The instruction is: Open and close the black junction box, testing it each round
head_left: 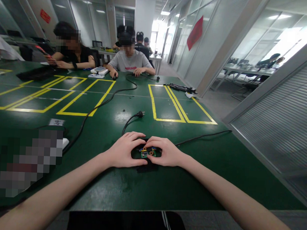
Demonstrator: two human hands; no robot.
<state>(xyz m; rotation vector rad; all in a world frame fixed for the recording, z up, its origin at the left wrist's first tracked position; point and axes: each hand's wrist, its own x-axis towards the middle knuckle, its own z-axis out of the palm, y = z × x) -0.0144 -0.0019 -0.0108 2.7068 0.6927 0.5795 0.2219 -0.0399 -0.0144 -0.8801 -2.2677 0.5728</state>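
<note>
Near the middle of the green table, a small green circuit board [144,155] with copper-wound coils sits in a dark open case [148,168]. My left hand [128,149] curves round the case's left side, fingers at the far edge and thumb at the near one. From the right, my right hand [167,152] closes on the board, its fingertips and thumb by the coils. Part of the case is hidden under both hands. A black cord with a power plug [140,114] curves up beyond my left hand. Another black cord [203,135] runs off to the right.
A long black cable [98,107] crosses the table on the left. A paper label [57,122] lies near a blurred-out item. Yellow tape outlines [168,120] mark the tabletop. A folded black tripod-like object [181,88] lies far right. Two people sit across the table.
</note>
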